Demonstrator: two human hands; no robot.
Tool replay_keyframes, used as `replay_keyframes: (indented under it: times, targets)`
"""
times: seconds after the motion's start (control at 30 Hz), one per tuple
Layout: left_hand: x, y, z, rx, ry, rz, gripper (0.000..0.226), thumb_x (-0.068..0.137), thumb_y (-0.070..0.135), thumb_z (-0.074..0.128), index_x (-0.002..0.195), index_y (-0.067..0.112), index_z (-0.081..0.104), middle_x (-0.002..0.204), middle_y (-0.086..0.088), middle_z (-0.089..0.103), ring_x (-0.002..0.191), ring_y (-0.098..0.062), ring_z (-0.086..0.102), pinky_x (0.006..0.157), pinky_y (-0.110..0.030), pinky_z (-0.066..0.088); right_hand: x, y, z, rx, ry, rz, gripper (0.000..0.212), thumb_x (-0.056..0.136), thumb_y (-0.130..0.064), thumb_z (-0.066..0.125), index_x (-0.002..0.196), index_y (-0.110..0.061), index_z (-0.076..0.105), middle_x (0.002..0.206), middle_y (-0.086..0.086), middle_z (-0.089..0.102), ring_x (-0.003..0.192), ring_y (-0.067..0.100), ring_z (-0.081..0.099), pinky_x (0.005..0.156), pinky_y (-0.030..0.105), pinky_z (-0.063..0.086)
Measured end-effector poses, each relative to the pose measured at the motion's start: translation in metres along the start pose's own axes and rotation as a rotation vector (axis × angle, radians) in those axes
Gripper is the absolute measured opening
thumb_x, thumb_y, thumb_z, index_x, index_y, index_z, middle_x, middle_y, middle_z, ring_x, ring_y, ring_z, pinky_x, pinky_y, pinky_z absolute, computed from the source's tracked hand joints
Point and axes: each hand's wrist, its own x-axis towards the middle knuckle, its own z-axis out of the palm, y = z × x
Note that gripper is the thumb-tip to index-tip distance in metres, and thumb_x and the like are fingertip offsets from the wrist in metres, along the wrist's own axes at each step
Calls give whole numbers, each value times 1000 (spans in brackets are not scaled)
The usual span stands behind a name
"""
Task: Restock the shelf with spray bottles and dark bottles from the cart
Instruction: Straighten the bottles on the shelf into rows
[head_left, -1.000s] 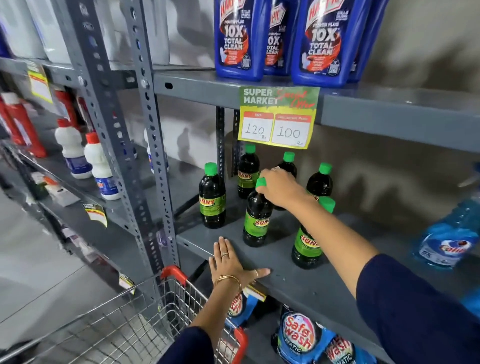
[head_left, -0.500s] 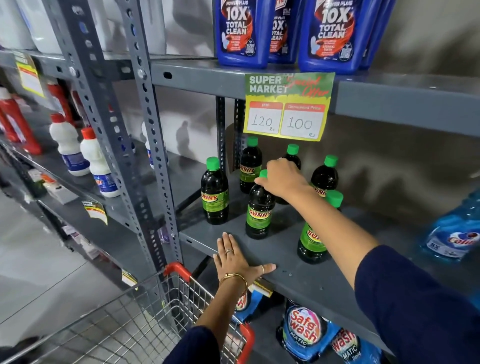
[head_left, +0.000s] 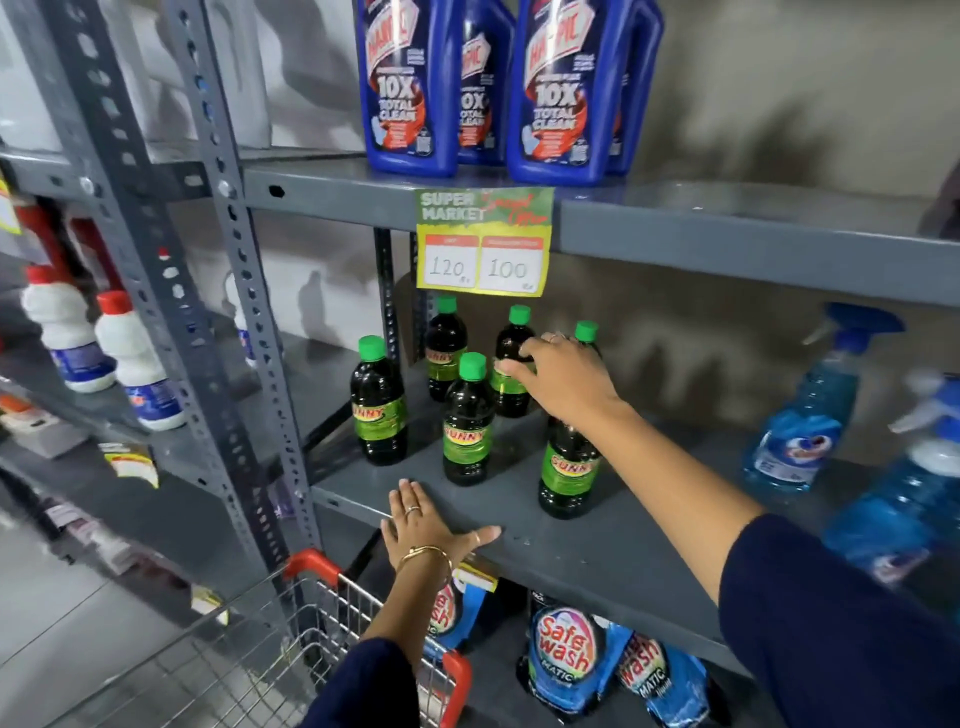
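Note:
Several dark bottles with green caps and green labels stand on the grey middle shelf (head_left: 597, 561). One stands at the front middle (head_left: 467, 423), one to its left (head_left: 378, 408), one at the front right (head_left: 569, 470). My right hand (head_left: 569, 382) reaches over them, fingers apart, fingertips touching a dark bottle in the back row (head_left: 511, 392). Another back bottle is mostly hidden behind that hand. My left hand (head_left: 423, 530) lies flat and open on the shelf's front edge. Two blue spray bottles (head_left: 800, 421) stand on the shelf's right end. The wire cart (head_left: 311, 613) sits below left.
Big blue cleaner bottles (head_left: 410, 88) fill the shelf above, with a price tag (head_left: 483, 241) hanging from its edge. Detergent pouches (head_left: 566, 654) lie on the shelf below. White bottles with red caps (head_left: 137, 364) stand on the left rack, beyond a perforated steel upright (head_left: 234, 322).
My right hand has let go of the front-middle bottle's cap and moved back and right to the rear bottle. The left hand has stayed on the shelf edge.

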Motion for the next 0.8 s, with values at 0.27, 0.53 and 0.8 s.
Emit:
replay_keyframes:
  times: [0.27,0.53,0.8]
  targets:
    - [-47,39,24,192,-69,142,122,66,81,44,147,3,-4,159,-10,-7,147,-24,-6,120,-43,0,-66,77,-37,-171,212,130,34,90,-37,49,88,-7,66,97,16,68,96,35,57,83,39,42]
    - [-122,117,91,362,-99,413,93,82,69,26,147,8,3,160,-6,1,147,-20,-4,113,-58,-11,-128,151,-80,-343,342,293,26,84,-24,55,98,-3,62,102,21,65,99,35,54,90,42,37]
    - [-158,166,126,356,-193,581,87,85,65,28,148,11,5,160,-5,-1,147,-20,-3,114,-57,-11,-176,200,-112,-204,480,190,42,78,-12,60,118,0,51,129,22,50,112,40,47,100,47,38]
